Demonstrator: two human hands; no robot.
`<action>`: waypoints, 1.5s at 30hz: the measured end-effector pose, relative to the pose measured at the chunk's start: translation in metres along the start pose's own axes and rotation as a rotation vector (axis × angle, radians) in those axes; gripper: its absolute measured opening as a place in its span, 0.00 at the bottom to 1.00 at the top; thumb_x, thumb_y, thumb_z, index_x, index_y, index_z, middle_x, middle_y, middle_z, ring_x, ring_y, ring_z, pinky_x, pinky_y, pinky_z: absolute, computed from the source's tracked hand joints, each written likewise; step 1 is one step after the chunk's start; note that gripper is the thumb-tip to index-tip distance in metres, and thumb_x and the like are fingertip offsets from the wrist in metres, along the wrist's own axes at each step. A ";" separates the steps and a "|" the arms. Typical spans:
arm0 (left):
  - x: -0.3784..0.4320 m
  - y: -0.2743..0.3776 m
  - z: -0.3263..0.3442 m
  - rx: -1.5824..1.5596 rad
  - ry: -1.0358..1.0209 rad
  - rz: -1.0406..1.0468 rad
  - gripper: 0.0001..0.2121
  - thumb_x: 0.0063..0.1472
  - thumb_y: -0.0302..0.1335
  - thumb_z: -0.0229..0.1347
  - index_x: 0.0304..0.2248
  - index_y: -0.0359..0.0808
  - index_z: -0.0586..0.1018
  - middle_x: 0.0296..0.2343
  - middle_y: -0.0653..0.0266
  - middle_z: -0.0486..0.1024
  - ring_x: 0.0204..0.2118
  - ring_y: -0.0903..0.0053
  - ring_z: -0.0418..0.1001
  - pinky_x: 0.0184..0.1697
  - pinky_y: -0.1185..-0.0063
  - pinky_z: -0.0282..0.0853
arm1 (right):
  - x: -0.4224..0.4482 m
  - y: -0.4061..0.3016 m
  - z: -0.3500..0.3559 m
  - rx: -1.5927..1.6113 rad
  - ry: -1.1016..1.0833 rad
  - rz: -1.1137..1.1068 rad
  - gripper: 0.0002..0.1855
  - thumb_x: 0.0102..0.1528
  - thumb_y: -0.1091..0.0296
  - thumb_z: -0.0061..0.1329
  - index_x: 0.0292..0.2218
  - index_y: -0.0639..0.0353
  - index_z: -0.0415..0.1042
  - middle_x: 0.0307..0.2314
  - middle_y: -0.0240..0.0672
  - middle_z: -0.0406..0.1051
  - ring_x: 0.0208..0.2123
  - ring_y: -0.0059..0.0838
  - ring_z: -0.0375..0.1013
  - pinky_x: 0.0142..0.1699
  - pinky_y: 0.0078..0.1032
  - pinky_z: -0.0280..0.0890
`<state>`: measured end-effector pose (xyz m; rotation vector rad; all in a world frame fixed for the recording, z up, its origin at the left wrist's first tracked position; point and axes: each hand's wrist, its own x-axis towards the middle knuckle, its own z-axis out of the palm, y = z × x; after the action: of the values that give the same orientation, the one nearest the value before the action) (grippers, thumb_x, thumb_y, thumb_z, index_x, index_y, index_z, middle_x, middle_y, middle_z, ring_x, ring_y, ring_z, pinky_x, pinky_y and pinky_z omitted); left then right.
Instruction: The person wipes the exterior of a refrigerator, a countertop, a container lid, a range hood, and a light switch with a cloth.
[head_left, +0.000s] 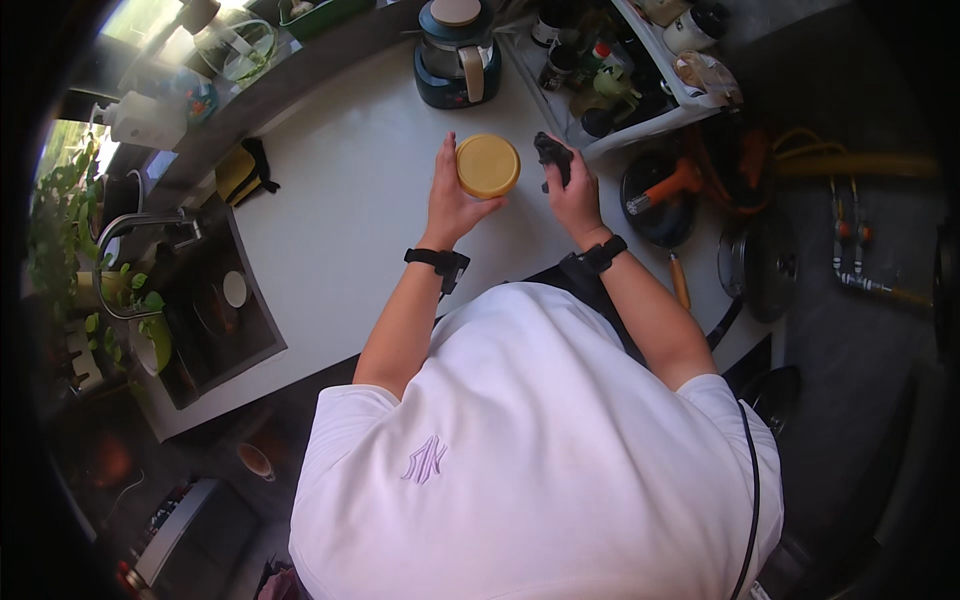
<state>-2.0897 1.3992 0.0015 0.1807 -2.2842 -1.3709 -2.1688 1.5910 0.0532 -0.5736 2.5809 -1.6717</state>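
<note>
My left hand (459, 196) holds a round container by its side, with its yellow lid (488, 166) facing up; the container's body is hidden beneath the lid. To the right of it, my right hand (574, 187) grips a crumpled dark cloth (553, 156), which does not touch the lid. Both hands are over the white countertop (345, 187). Beyond them stands a dark teal electric kettle (457, 56) with a glass body and a beige handle.
At the left lie a sink (225, 300) with a curved faucet (124, 221) and a yellow and black cloth (244, 172). A white rack (652, 127) with bottles and jars stands at the upper right, near a frying pan (656, 217) and a pot lid (769, 266).
</note>
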 end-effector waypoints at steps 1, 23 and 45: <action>0.000 0.000 0.006 -0.118 0.029 -0.042 0.54 0.40 0.30 0.74 0.65 0.33 0.55 0.58 0.51 0.63 0.58 0.62 0.67 0.61 0.70 0.65 | 0.005 -0.007 0.003 -0.005 -0.006 -0.001 0.13 0.57 0.72 0.50 0.45 0.59 0.76 0.44 0.46 0.76 0.42 0.51 0.77 0.48 0.42 0.71; -0.002 -0.001 0.016 -0.307 0.074 -0.115 0.45 0.39 0.30 0.76 0.57 0.34 0.65 0.47 0.57 0.76 0.50 0.68 0.76 0.56 0.74 0.69 | 0.011 0.012 0.012 -0.407 -0.215 -0.478 0.22 0.53 0.81 0.47 0.49 0.57 0.76 0.52 0.45 0.72 0.57 0.43 0.69 0.60 0.35 0.66; -0.011 -0.026 0.023 -0.102 -0.016 -0.100 0.28 0.52 0.27 0.68 0.52 0.32 0.71 0.47 0.55 0.77 0.49 0.66 0.77 0.51 0.74 0.72 | 0.021 -0.027 0.061 -0.393 -0.286 -0.708 0.18 0.52 0.71 0.55 0.46 0.57 0.78 0.50 0.38 0.75 0.56 0.35 0.71 0.62 0.34 0.63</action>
<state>-2.0938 1.4082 -0.0331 0.2551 -2.2379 -1.5408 -2.1675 1.5211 0.0551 -1.7610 2.6432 -1.0250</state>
